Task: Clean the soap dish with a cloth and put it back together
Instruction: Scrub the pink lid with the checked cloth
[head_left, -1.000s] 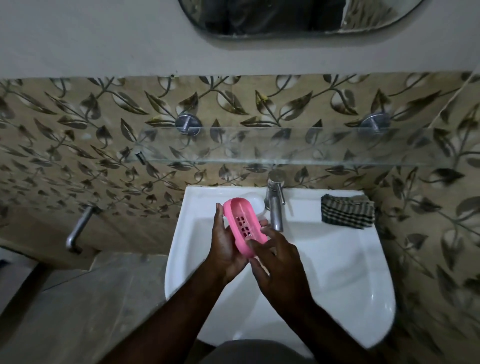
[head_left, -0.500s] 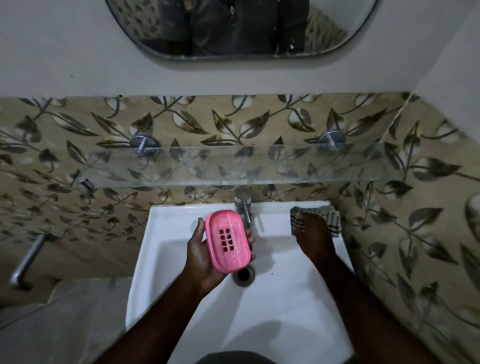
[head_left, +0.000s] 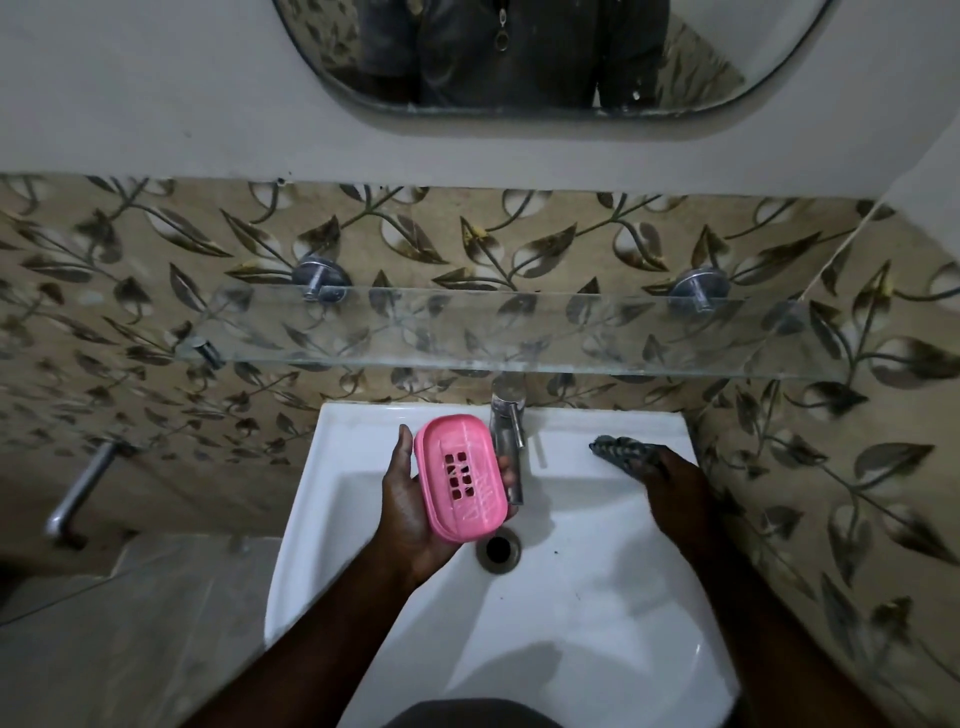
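The pink oval plastic soap dish (head_left: 461, 479), with slotted holes, lies in the left hand (head_left: 415, 512), fingers curled around it, above the white ceramic sink (head_left: 597, 613). The right hand (head_left: 675, 486) grips the dark checked cloth (head_left: 621, 451) on the sink's rim. Behind: chrome tap (head_left: 509, 431), glass shelf (head_left: 519, 332), leaf-patterned tiles (head_left: 156, 249). No writing is legible.

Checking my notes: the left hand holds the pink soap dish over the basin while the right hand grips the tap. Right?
Not quite. The left hand does hold the pink soap dish over the basin, but the head view shows the right hand on the checked cloth, not the tap.
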